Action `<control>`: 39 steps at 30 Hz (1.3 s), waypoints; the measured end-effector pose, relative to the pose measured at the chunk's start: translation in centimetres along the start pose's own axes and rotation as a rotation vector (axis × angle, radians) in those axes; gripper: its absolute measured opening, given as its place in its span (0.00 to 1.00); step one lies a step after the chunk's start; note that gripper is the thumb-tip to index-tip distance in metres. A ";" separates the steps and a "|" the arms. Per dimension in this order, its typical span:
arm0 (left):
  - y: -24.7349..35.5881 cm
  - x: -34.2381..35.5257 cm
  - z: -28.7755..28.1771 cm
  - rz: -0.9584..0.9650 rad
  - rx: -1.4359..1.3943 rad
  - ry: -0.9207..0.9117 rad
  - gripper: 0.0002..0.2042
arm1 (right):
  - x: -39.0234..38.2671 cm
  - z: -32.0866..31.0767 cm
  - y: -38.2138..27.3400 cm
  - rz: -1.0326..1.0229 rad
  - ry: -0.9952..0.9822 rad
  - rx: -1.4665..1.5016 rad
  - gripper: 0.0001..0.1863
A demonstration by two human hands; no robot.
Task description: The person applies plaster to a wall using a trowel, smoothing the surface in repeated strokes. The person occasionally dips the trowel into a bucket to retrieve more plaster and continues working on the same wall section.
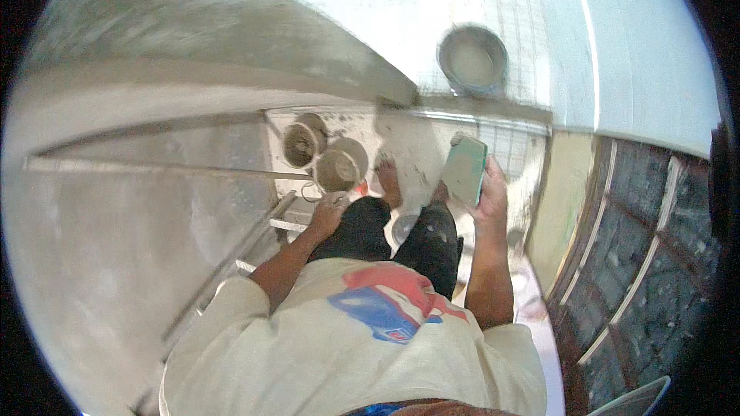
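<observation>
My right hand [493,192] grips a green rectangular plastering float [467,172], its flat face coated with grey-beige mortar. The float is held out in front of my right leg, tilted. My left hand [330,214] rests by my left knee with nothing visible in it; its fingers are blurred and partly hard to make out. Just beyond that hand stand two mortar-stained buckets, a nearer one [338,169] and a farther one [304,142].
A long straight bar [154,168] runs along the grey plastered wall [116,239] at left. Part of a ladder [289,223] stands beside my left leg. A round dark basin [472,59] sits ahead on the pale tiled floor. A dark window grille [632,246] is at right.
</observation>
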State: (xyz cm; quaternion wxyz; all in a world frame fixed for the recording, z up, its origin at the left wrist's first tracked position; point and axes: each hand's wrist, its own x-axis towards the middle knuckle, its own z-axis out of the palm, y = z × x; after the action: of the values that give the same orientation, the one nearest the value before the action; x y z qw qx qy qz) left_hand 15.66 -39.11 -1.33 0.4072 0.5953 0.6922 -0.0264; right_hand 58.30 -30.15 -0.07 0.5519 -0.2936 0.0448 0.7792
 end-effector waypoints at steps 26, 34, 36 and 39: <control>-27.5 -0.4 -10.8 0.100 0.125 0.075 0.18 | 4.8 33.0 11.1 -1.612 -0.333 -1.789 0.35; -24.7 2.6 -14.4 0.194 0.039 0.178 0.20 | 4.0 35.5 10.1 -1.797 -0.218 -1.650 0.25; -23.8 4.3 -14.2 -0.161 -0.546 0.040 0.21 | 5.6 34.0 10.7 -1.727 -0.347 -1.728 0.25; -20.4 5.2 -13.2 -0.175 -0.613 0.121 0.23 | 5.4 32.9 10.8 -1.777 -0.391 -1.653 0.24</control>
State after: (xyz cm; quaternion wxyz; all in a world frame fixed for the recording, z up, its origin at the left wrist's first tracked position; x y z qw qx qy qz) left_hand -8.45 -33.96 -4.74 0.5216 0.3838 0.7395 0.1839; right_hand 34.10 -16.83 21.54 0.5365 -0.3618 -0.7613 -0.0423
